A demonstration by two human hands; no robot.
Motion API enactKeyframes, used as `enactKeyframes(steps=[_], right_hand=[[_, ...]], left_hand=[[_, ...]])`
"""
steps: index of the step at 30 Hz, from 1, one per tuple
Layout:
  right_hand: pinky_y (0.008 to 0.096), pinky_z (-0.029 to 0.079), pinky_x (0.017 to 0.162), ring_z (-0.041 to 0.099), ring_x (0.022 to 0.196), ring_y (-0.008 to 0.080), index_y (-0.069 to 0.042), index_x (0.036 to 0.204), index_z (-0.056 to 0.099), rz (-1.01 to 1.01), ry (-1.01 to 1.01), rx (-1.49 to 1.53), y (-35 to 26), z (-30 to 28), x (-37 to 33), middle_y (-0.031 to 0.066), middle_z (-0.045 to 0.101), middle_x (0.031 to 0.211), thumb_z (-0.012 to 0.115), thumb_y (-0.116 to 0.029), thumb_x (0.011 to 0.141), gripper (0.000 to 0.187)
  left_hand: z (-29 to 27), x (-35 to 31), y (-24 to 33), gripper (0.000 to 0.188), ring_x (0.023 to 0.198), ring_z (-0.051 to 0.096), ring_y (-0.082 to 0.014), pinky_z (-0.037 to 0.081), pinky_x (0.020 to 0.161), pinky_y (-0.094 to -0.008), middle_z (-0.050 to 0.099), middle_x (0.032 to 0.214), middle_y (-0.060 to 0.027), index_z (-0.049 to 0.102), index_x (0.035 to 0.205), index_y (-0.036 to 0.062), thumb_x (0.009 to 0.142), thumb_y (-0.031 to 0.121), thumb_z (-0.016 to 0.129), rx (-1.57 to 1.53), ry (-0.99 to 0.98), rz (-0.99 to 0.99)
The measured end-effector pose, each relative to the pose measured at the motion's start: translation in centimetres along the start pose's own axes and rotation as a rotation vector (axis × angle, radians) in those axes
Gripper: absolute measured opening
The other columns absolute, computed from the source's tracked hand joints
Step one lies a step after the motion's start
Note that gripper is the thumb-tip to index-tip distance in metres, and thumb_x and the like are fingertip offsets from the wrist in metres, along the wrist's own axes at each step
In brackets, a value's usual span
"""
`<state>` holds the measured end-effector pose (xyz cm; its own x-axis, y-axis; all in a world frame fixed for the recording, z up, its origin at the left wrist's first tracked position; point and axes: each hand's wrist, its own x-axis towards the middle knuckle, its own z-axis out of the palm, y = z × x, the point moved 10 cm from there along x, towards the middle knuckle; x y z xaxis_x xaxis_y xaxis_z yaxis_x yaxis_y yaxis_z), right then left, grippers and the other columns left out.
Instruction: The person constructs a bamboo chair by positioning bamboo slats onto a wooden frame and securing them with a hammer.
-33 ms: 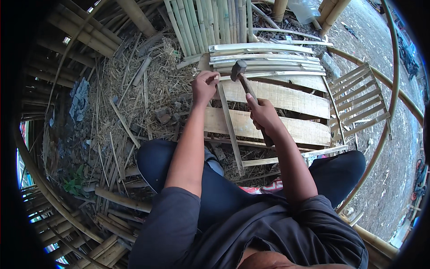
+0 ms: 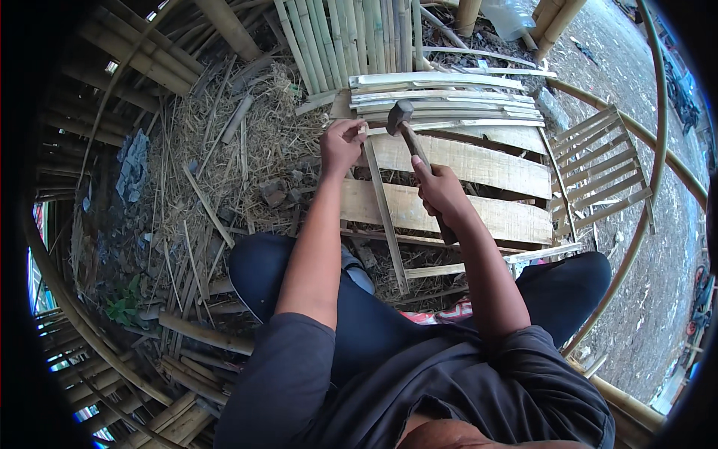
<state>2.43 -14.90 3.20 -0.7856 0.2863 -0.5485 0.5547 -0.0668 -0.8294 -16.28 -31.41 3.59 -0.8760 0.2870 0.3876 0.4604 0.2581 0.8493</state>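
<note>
Across two wide boards [image 2: 456,160] on littered ground, someone sits w/ legs folded, both arms reaching fwd. R hand [image 2: 443,191] is wrapped round the wooden handle of a hammer [image 2: 412,141], fingers clamped on it, thumb laid along the shaft; the dark head is up nr the L hand [image 2: 342,146]. Can't tell whether that head touches the wood below. L hand is at the top L corner of a thin-slat frame, thumb & fingertips drawn together; can't tell if they grip wood or s.th. smaller, too tiny to see.

Frame lies over the boards: L slat [image 2: 385,217] runs from that corner down twd the knees, top strip [image 2: 471,123] goes off to the R, bottom strip [image 2: 437,270] sits nr the lap, R slat [image 2: 557,179] slants at the far side. Just above top strip, a stack of pale strips [image 2: 449,96]. To the R, a slatted panel [image 2: 602,168] on grey ground; behind, a row of greenish bamboo poles [image 2: 359,41]. Straw [image 2: 202,138] etc. covers the L side, plus a crumpled blue-grey cloth or sheet [image 2: 132,166].
</note>
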Motion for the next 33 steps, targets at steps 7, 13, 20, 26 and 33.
enactKeyframes(steps=[7,13,20,26,33], right_hand=[[0.0281,0.031,0.038,0.038,0.04,0.0088,-0.007,0.086,0.054,0.018,0.039,0.031,1.1,-0.2,-0.6,-0.0012,0.045,0.059,0.057,-0.051,0.104,0.048],[0.0302,0.036,0.039,0.044,0.042,0.0105,-0.004,0.087,0.055,0.04,-0.021,0.025,1.6,-3.1,-3.5,-0.0012,0.046,0.059,0.056,-0.054,0.103,0.053],[0.0257,0.03,0.04,0.036,0.044,0.006,-0.009,0.084,0.052,0.069,0.057,-0.174,-1.2,-10.8,-6.3,-0.0048,0.042,0.061,0.057,-0.053,0.104,0.048],[0.027,0.031,0.04,0.036,0.043,0.0072,-0.01,0.081,0.05,0.102,0.006,-0.212,-1.1,-15.5,-5.5,-0.005,0.041,0.059,0.054,-0.05,0.106,0.048],[0.0279,0.032,0.043,0.038,0.047,0.0067,-0.008,0.083,0.052,0.221,-0.044,-0.201,1.7,-16.8,-4.0,-0.0044,0.043,0.06,0.054,-0.049,0.107,0.047]], left_hand=[[-1.9,-0.5,1.1,0.038,0.125,0.053,-0.0394,0.04,0.109,-0.049,0.063,0.11,-0.0172,0.062,0.072,0.0035,0.074,0.032,0.086,0.362,0.227,0.115],[-0.2,-2.0,2.9,0.045,0.133,0.047,-0.0385,0.033,0.114,-0.0541,0.061,0.123,-0.0157,0.061,0.057,0.0079,0.072,0.043,0.085,0.613,0.115,0.084],[1.4,-3.5,2.5,0.037,0.142,0.037,-0.0383,0.031,0.114,-0.0583,0.048,0.144,-0.0136,0.073,0.093,-0.0006,0.078,0.033,0.077,0.893,-0.097,-0.208],[2.7,-4.6,1.2,0.029,0.129,0.045,-0.0398,0.038,0.109,-0.0506,0.051,0.137,-0.0179,0.062,0.095,-0.0035,0.076,0.016,0.07,0.54,0.115,-0.121],[3.0,-4.7,1.4,0.024,0.13,0.043,-0.045,0.034,0.111,-0.0545,0.047,0.138,-0.0246,0.053,0.095,-0.0043,0.078,0.009,0.065,0.55,0.072,-0.099]])
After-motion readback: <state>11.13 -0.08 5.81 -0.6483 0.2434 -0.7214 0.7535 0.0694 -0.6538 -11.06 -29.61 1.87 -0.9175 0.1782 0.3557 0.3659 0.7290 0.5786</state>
